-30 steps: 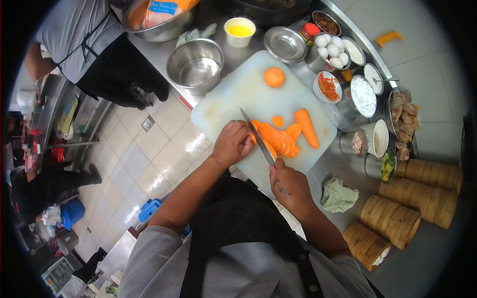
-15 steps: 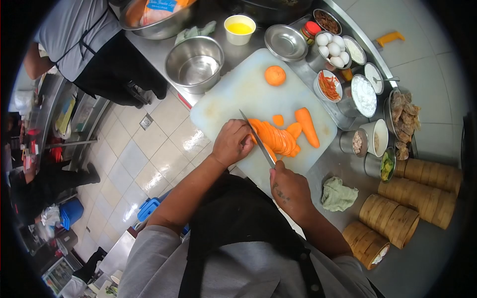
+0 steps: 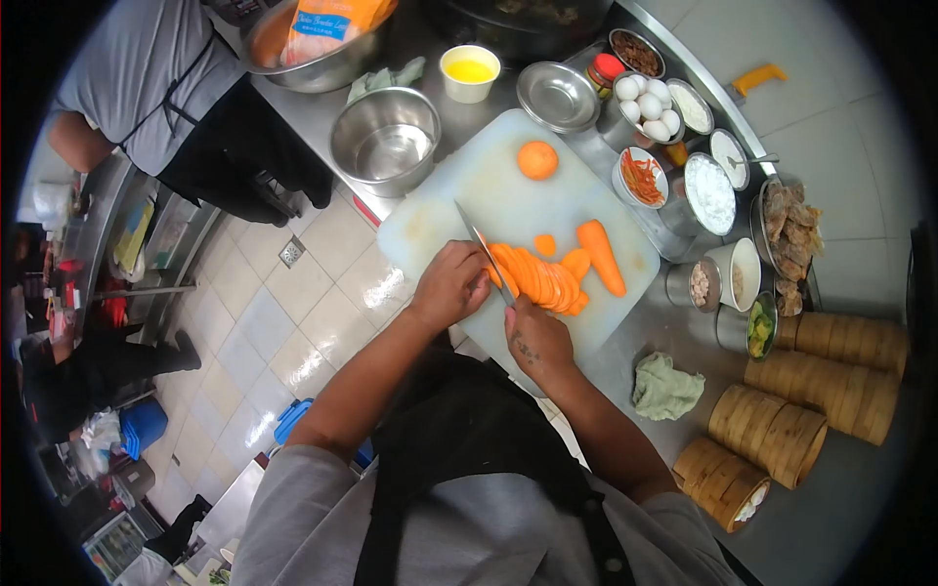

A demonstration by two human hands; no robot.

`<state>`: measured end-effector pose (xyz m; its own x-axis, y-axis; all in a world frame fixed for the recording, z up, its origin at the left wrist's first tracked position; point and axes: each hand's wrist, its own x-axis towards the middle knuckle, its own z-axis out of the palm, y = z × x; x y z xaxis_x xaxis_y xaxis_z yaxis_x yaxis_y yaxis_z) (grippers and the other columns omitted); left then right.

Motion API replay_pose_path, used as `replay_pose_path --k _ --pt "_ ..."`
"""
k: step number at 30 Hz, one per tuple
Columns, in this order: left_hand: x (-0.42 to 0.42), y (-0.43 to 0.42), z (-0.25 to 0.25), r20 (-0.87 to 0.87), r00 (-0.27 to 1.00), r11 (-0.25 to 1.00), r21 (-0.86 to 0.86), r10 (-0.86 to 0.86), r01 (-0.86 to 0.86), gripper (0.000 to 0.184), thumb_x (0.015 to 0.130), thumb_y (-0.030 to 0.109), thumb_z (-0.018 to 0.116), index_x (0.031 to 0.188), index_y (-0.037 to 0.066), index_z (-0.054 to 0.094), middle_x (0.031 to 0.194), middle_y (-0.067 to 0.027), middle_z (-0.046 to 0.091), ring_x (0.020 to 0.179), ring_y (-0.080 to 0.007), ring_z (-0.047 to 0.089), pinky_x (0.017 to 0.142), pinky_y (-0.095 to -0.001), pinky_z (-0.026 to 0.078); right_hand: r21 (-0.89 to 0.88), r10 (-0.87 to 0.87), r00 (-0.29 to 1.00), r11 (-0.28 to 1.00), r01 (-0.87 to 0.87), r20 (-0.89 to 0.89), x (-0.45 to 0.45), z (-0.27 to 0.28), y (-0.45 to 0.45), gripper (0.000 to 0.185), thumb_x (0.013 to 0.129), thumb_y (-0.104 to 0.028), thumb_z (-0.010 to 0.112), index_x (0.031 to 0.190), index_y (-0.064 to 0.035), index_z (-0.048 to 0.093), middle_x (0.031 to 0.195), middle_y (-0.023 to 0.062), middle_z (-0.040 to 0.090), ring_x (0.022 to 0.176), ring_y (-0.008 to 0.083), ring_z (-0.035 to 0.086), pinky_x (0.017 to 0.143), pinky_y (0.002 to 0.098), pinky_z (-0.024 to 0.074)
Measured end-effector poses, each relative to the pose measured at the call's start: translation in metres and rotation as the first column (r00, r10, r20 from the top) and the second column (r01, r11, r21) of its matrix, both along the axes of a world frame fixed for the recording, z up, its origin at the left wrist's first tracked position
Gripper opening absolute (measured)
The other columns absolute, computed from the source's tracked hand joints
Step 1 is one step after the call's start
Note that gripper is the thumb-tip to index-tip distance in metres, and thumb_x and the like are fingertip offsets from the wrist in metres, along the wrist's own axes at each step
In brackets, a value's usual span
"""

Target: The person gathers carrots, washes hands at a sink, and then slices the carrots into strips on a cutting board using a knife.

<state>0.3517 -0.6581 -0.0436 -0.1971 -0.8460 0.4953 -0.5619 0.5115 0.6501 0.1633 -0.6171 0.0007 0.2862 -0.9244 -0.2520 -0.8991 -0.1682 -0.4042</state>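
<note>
A white cutting board (image 3: pixel 440 210) lies in front of me with a fanned row of carrot slices (image 3: pixel 537 278) on it. My right hand (image 3: pixel 540 339) grips the handle of a knife (image 3: pixel 473 227), whose blade slants up and left along the left end of the slices. Curled fingers of my left hand (image 3: pixel 452 283) press on the carrot's end beside the blade; they partly hide it. A longer carrot piece (image 3: pixel 601 257) rests right of the slices, and a small carrot chunk (image 3: pixel 545 244) sits above them. Near the board's top is a round orange piece (image 3: pixel 537 160).
Steel bowls (image 3: pixel 386 142), a cup of yellow liquid (image 3: pixel 469 73), a bowl of eggs (image 3: pixel 647 105) and several ingredient containers surround the board. A green cloth (image 3: pixel 668 386) and bamboo steamers (image 3: pixel 767 435) are at right. A person in a black apron (image 3: pixel 230 146) stands at upper left.
My right hand and the knife have moved left and slightly up, the blade sliding further past the slices. My left hand stays almost in place at the carrot's end.
</note>
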Motion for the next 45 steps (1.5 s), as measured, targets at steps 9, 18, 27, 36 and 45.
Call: replay_pose_path --k 9,18,27,36,45 --pt "0.001 0.000 0.001 0.049 0.999 0.999 -0.029 -0.014 0.016 0.028 0.074 -0.003 0.071 0.101 0.001 0.064 0.103 -0.0142 0.063 0.094 -0.0331 0.062 0.082 -0.0400 0.053 -0.042 0.014 1.000 0.999 -0.013 0.018 -0.009 0.035 0.000 0.025 0.100 -0.026 0.057 0.097 -0.0013 0.056 0.070 0.0210 0.066 0.064 0.0426 0.067 0.062 0.0522 0.0525" --pt "0.001 0.000 -0.001 0.013 1.000 0.999 -0.030 -0.022 0.022 0.026 0.075 -0.002 0.071 0.100 0.001 0.064 0.102 -0.0145 0.064 0.093 -0.0335 0.062 0.081 -0.0398 0.053 0.060 0.096 0.994 0.994 -0.093 -0.045 -0.015 0.071 0.008 0.025 0.101 -0.023 0.055 0.093 0.0009 0.053 0.069 0.0224 0.065 0.065 0.0415 0.067 0.061 0.0516 0.0526" --pt "0.001 0.000 -0.005 -0.022 1.000 1.000 -0.020 0.017 -0.017 0.024 0.076 -0.001 0.071 0.098 0.002 0.064 0.102 -0.0139 0.064 0.093 -0.0328 0.063 0.080 -0.0397 0.054 0.004 -0.016 1.000 1.000 0.016 0.020 0.008 -0.004 -0.005 0.025 0.101 -0.025 0.055 0.095 -0.0006 0.056 0.074 0.0235 0.066 0.072 0.0447 0.067 0.066 0.0536 0.0521" --pt "0.001 0.002 -0.002 -0.011 1.000 0.999 -0.037 0.022 -0.022 0.025 0.076 -0.002 0.072 0.099 0.002 0.065 0.103 -0.0141 0.065 0.093 -0.0319 0.064 0.081 -0.0383 0.054 0.038 -0.003 1.000 0.999 0.002 0.022 -0.005 0.045 -0.004 0.025 0.101 -0.025 0.056 0.095 -0.0008 0.055 0.074 0.0236 0.066 0.072 0.0458 0.066 0.067 0.0540 0.0517" --pt "0.001 0.001 -0.008 -0.017 1.000 0.999 -0.037 0.013 -0.013 0.026 0.075 -0.003 0.072 0.099 0.002 0.065 0.102 -0.0128 0.065 0.092 -0.0311 0.065 0.079 -0.0377 0.055 0.030 0.089 0.996 0.996 -0.088 -0.011 -0.009 0.061 0.002 0.021 0.101 -0.019 0.055 0.093 0.0004 0.054 0.069 0.0233 0.065 0.067 0.0438 0.066 0.062 0.0513 0.0521"
